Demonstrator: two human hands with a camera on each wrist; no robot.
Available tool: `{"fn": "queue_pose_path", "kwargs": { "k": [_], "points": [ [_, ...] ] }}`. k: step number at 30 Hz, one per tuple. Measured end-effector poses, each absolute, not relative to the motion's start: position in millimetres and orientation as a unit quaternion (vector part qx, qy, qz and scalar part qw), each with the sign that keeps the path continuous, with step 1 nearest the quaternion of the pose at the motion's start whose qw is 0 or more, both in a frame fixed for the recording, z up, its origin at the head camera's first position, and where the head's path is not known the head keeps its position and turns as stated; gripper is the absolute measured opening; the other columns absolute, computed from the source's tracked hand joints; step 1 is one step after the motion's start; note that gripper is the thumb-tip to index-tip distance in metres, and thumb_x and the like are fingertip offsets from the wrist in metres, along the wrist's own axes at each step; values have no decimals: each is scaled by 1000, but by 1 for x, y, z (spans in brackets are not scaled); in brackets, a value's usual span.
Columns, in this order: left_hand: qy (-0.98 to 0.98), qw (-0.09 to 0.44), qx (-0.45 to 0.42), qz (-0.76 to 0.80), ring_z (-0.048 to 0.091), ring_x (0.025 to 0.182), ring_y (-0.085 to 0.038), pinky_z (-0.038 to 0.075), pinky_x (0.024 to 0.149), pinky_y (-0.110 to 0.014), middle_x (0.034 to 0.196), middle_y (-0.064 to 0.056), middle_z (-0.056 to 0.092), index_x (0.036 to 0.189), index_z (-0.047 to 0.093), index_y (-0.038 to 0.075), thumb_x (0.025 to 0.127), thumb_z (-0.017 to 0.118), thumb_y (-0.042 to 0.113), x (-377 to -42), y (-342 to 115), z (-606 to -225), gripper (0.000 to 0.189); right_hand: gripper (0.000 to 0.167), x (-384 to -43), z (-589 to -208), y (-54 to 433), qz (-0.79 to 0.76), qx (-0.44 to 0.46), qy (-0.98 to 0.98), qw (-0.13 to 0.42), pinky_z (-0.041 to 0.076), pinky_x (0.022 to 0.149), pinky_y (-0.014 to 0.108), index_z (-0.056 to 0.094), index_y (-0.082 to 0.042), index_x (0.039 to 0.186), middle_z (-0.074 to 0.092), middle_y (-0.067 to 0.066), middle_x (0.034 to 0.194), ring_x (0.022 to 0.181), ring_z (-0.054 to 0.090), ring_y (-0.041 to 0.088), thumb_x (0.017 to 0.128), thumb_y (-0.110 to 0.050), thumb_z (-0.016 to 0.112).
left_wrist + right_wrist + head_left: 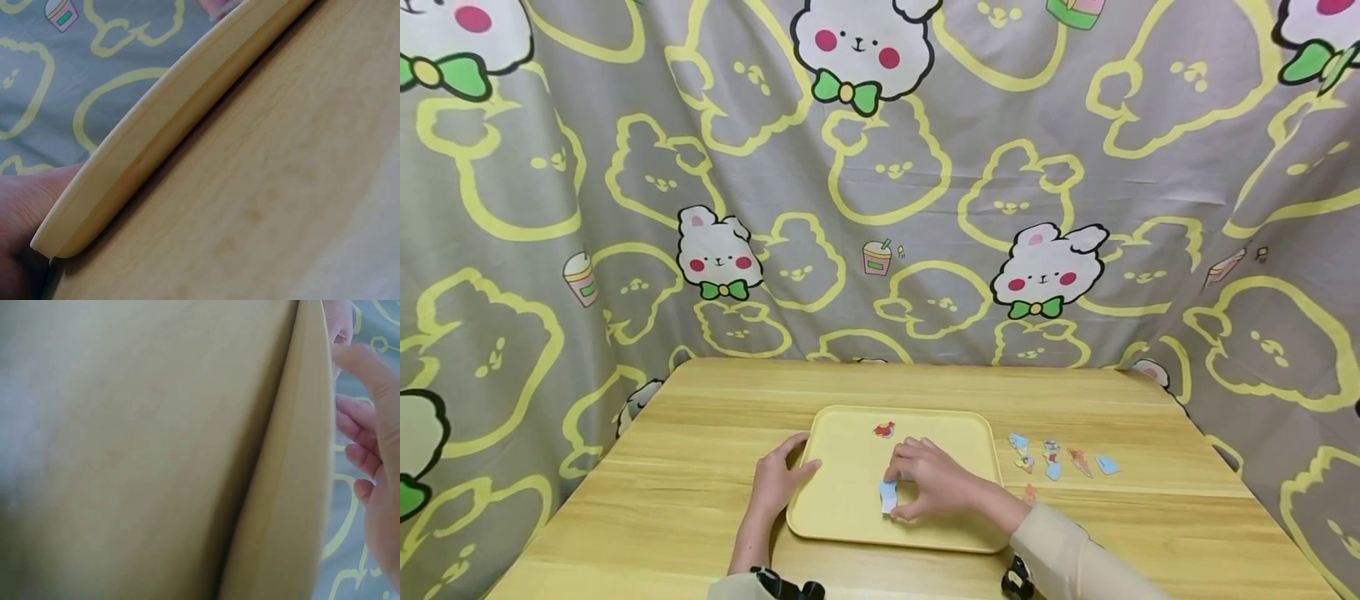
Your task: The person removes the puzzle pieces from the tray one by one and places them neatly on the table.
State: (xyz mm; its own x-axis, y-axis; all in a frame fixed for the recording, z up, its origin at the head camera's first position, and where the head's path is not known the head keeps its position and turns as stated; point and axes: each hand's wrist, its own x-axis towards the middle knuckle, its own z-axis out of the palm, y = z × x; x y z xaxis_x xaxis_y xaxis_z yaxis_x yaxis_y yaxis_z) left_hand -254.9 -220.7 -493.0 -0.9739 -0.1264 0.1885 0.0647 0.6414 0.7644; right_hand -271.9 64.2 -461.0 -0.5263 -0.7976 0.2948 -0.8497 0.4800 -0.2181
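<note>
A yellow tray (842, 521) lies on the wooden table. My left hand (775, 482) holds its left edge, with the thumb over the rim; in the left wrist view part of that hand (25, 219) shows beside the tray's rim (137, 131). Over the middle of the tray, my right hand (936, 483) pinches a small light blue and whitish paper piece (888, 497) between thumb and fingers. A red cut-out piece (884, 430) lies near the tray's far side. In the right wrist view the tray's rim hides what the right hand (381, 444) holds.
Right of the tray lie several small cut-out pieces: a blue and yellow one (1021, 450), a multicoloured one (1052, 460), an orange one (1080, 462) and a blue one (1107, 464). Another orange piece (1030, 494) sits near the right forearm. A patterned curtain (895, 250) hangs behind the table (647, 500).
</note>
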Motion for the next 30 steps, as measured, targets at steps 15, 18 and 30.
{"fn": "queue_pose_path", "kwargs": {
  "k": [15, 18, 30],
  "points": [
    [-898, 151, 1, -413, 56, 122, -46, 48, 102, -54, 128, -24, 64, 126, 64, 5, 82, 78, 22, -254, -219, -494, 50, 32, -271, -460, 71, 350, 451, -819, 59, 42, 89, 28, 68, -17, 103, 64, -5, 102, 98, 51, 7, 76, -24, 81],
    [-895, 131, 9, -426, 54, 126, -45, 45, 106, -56, 132, -23, 62, 129, 63, 6, 83, 77, 21, -255, -219, -494, 50, 31, -269, -459, 73, 375, 446, -810, 65, 42, 87, 26, 68, -16, 103, 65, -3, 102, 98, 51, 9, 76, -21, 81],
    [-900, 112, 20, -421, 53, 128, -43, 44, 107, -55, 135, -23, 60, 131, 61, 6, 85, 76, 19, -255, -220, -492, 50, 33, -267, -461, 80, 390, 424, -815, 67, 42, 90, 29, 67, -18, 104, 64, -7, 102, 100, 51, 7, 74, -21, 82]
  ]
}}
